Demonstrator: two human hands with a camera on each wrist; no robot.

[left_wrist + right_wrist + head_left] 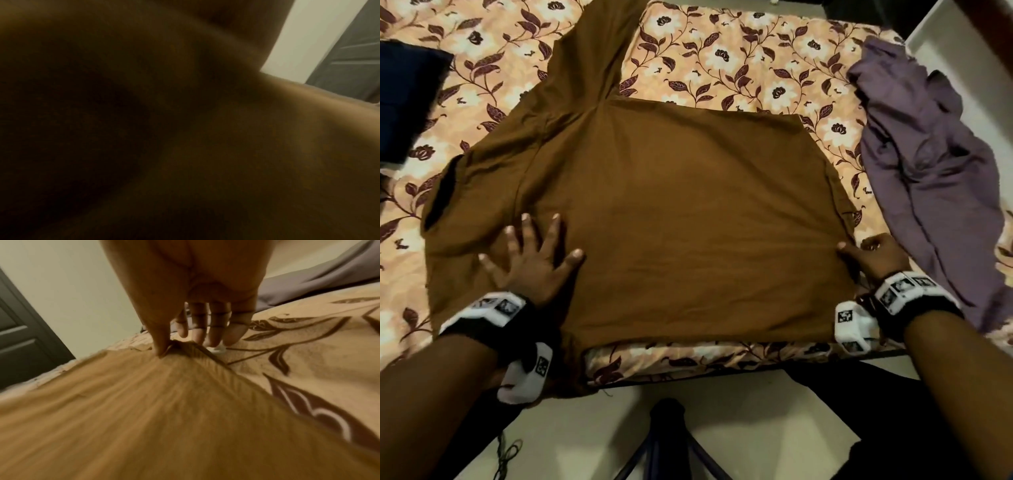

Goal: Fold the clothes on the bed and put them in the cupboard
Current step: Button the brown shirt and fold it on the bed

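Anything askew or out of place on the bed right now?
Yes. The brown shirt is only half squared: one sleeve trails toward the far side of the bed and its near left corner hangs over the bed's edge. A purple garment lies crumpled at the right, not yet folded.

Brown shirt: matt smooth cloth; purple garment: matt, crumpled cloth.

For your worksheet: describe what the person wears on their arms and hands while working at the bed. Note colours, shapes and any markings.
Both forearms are bare, with no sleeves. The left hand and right hand wear no gloves. Each wrist carries a black strap with white blocky modules that bear small black-and-white square markers. No cables are visible.
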